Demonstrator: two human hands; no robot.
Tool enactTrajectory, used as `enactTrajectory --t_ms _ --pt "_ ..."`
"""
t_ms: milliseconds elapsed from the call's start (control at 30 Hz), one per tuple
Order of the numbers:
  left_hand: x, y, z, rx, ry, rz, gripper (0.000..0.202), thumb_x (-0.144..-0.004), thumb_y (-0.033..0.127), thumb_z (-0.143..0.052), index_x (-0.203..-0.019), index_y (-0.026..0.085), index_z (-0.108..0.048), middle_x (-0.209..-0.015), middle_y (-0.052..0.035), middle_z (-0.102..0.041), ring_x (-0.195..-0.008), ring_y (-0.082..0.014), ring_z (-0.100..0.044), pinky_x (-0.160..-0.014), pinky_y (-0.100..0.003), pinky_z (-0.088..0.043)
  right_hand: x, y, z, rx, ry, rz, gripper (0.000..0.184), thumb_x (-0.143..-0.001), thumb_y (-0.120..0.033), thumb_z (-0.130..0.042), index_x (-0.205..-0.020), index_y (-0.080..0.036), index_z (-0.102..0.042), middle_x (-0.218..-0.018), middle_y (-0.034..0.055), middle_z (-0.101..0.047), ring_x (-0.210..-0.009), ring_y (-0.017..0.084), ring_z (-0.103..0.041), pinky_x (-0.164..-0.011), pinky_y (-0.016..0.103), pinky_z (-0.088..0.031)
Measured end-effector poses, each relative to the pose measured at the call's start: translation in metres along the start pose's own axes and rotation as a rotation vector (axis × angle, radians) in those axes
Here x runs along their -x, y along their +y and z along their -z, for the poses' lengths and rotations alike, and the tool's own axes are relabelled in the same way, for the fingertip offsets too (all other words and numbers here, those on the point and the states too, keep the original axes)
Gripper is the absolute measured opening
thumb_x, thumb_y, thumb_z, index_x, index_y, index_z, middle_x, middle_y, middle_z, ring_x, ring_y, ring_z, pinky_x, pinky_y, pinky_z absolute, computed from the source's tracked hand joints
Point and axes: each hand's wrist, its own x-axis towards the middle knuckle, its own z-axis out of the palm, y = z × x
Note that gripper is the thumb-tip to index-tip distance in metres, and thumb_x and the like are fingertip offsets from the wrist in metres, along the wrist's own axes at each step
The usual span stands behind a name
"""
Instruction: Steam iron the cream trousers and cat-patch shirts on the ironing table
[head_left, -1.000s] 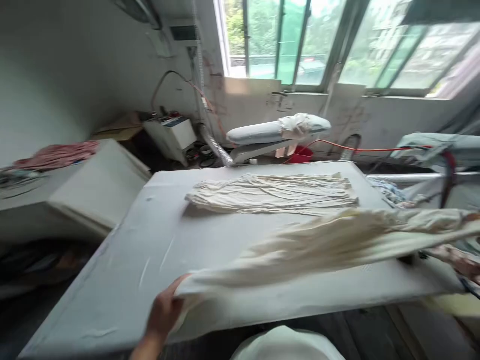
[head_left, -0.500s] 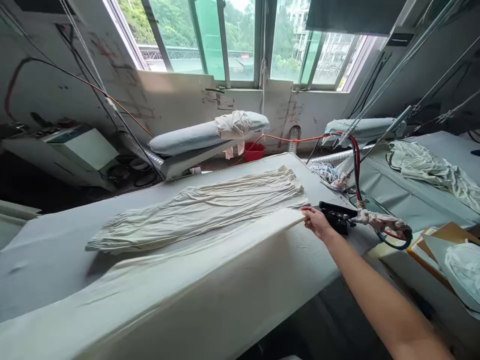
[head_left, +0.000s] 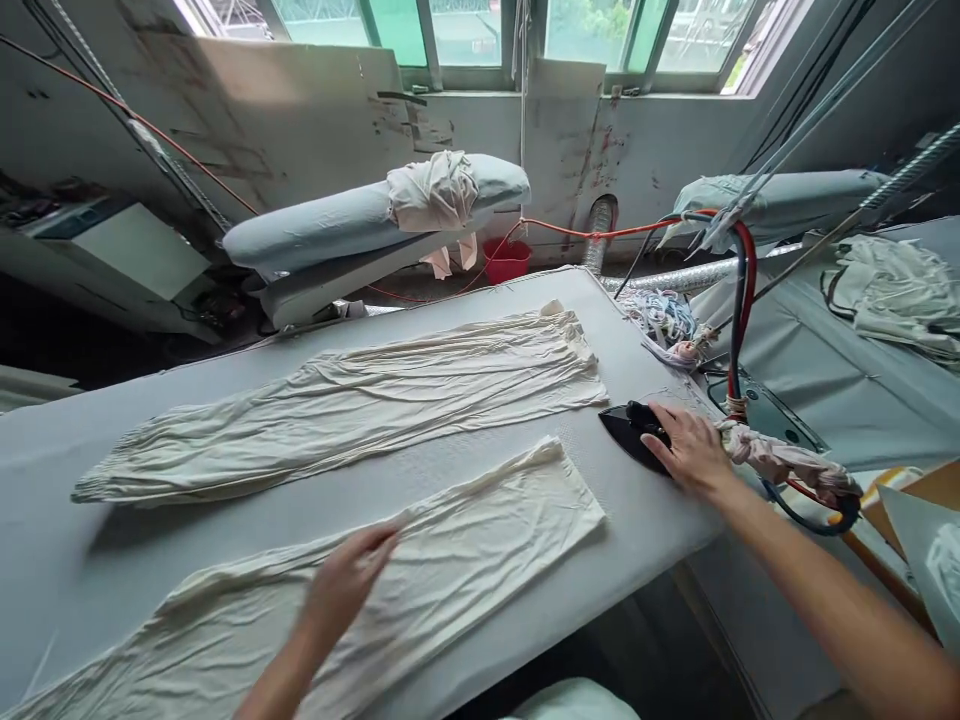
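- Right hand at the iron, fingers spread over the handle's back end; cannot tell whether the grip is closed.
- Left hand over the upper edge of the front cloth, fingers narrow and close together, slightly blurred. Cannot tell whether they pinch fabric or only lie on it.
- Iron sits near the right end of the padded surface, nose pointing left, just beside the corner of the rear cloth. Contact there unclear.
- Front cloth lies nearest the body, spread lengthwise, creased throughout, its left part running out of view. Rear cloth lies beyond it, apart at the right, more tightly gathered.
- Handling, cloth: looks light, thin, limp; should bunch or drag under a sideways push. Not fragile, I judge. Best holds: the upper edge or the right-hand corners, pulled flat.
- Handling, iron: hard, probably heavy for its bulk, its base possibly hot. Take it by the handle only, palm from above, fingers clear of the dark body.
- Rag-wrapped line trails behind the right wrist, with hoses rising beside it; likely some tug on the iron. Exact join hidden by the hand.
- Beyond the surface: padded arm with fabric wound round it, red bucket on the floor.
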Motion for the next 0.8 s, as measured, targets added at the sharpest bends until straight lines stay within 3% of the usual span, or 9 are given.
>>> enactTrajectory --t_ms 67,133,233,333,433,567,667,733,800 --pt "-0.028 0.042 -0.028 0.041 -0.097 -0.026 0.023 -0.093 0.042 -0.056 -0.097 0.027 -0.074 -0.099 -0.0023 -0.075 -0.092 -0.0191 -0.068 -0.088 -0.031 -0.054 -0.027 0.003 0.018 0.001 -0.308 -0.05 0.049 -0.094 -0.051 -0.051 -0.131 -0.02 -0.06 -0.125 0.0141 -0.067 -0.115 0.032 -0.061 -0.097 0.043 -0.047" --pt "-0.069 0.089 -0.059 0.085 -0.185 -0.053 0.023 -0.091 0.033 -0.055 -0.099 0.027 -0.075 -0.099 -0.0022 -0.076 -0.092 -0.0191 -0.067 -0.089 -0.03 -0.052 -0.028 -0.009 0.03 -0.044 -0.532 -0.025 0.047 -0.094 -0.054 -0.052 -0.126 -0.022 -0.062 -0.117 0.0122 -0.071 -0.106 0.03 -0.066 -0.086 0.037 -0.048" --pt "-0.126 0.141 -0.095 0.081 -0.337 -0.141 0.025 -0.087 0.033 -0.06 -0.104 0.025 -0.077 -0.103 -0.0041 -0.075 -0.092 -0.0197 -0.066 -0.085 -0.029 -0.051 0.01 -0.042 0.039 -0.024 -0.59 0.003 0.047 -0.093 -0.061 -0.049 -0.116 -0.024 -0.065 -0.105 0.0115 -0.075 -0.099 0.032 -0.069 -0.076 0.034 -0.044" --pt "-0.16 0.16 -0.113 0.043 -0.495 -0.222 0.027 -0.079 0.034 -0.069 -0.102 0.023 -0.079 -0.101 -0.0056 -0.073 -0.085 -0.019 -0.065 -0.077 -0.027 -0.049 0.061 -0.075 0.033 0.013 -0.669 -0.045 0.043 -0.092 -0.063 -0.048 -0.098 -0.024 -0.066 -0.091 0.0103 -0.075 -0.09 0.033 -0.071 -0.069 0.033 -0.041" --pt "-0.169 0.167 -0.125 0.024 -0.522 -0.221 0.012 -0.076 0.029 -0.072 -0.083 0.024 -0.081 -0.091 -0.0053 -0.073 -0.081 -0.0194 -0.065 -0.072 -0.027 -0.047 0.088 -0.095 0.011 0.003 -0.728 -0.067 0.037 -0.092 -0.059 -0.051 -0.09 -0.025 -0.065 -0.088 0.0091 -0.076 -0.087 0.032 -0.072 -0.067 0.032 -0.042" --pt "-0.167 0.182 -0.134 -0.02 -0.416 -0.109 0.005 -0.071 0.025 -0.079 -0.075 0.025 -0.08 -0.085 -0.0058 -0.074 -0.086 -0.0223 -0.067 -0.073 -0.028 -0.047 0.053 -0.116 -0.026 -0.039 -0.645 0.041 0.04 -0.094 -0.059 -0.046 -0.099 -0.025 -0.067 -0.084 0.009 -0.074 -0.081 0.027 -0.071 -0.066 0.03 -0.043" --pt "-0.162 0.152 -0.104 -0.044 -0.244 0.018 0.011 -0.078 0.032 -0.076 -0.087 0.027 -0.08 -0.091 -0.0037 -0.075 -0.087 -0.0189 -0.067 -0.075 -0.026 -0.05 -0.013 -0.143 -0.05 -0.113 -0.581 0.256 0.039 -0.088 -0.055 -0.054 -0.11 -0.026 -0.07 -0.088 0.01 -0.073 -0.075 0.024 -0.069 -0.065 0.03 -0.043" --pt "-0.136 0.105 -0.05 -0.071 -0.068 0.119 0.019 -0.09 0.029 -0.062 -0.1 0.024 -0.077 -0.1 -0.004 -0.075 -0.093 -0.0166 -0.067 -0.083 -0.025 -0.051 -0.053 -0.162 -0.059 -0.149 -0.58 0.402 0.039 -0.083 -0.051 -0.061 -0.113 -0.027 -0.071 -0.092 0.0115 -0.072 -0.074 0.025 -0.068 -0.064 0.031 -0.043" --pt "-0.086 0.045 0.021 -0.115 0.114 0.225 0.029 -0.094 0.019 -0.048 -0.106 0.02 -0.074 -0.108 -0.0073 -0.073 -0.102 -0.0176 -0.065 -0.092 -0.029 -0.05 -0.074 -0.177 -0.06 -0.136 -0.632 0.475 0.037 -0.081 -0.051 -0.062 -0.109 -0.027 -0.073 -0.091 0.0128 -0.071 -0.073 0.027 -0.067 -0.063 0.033 -0.043"
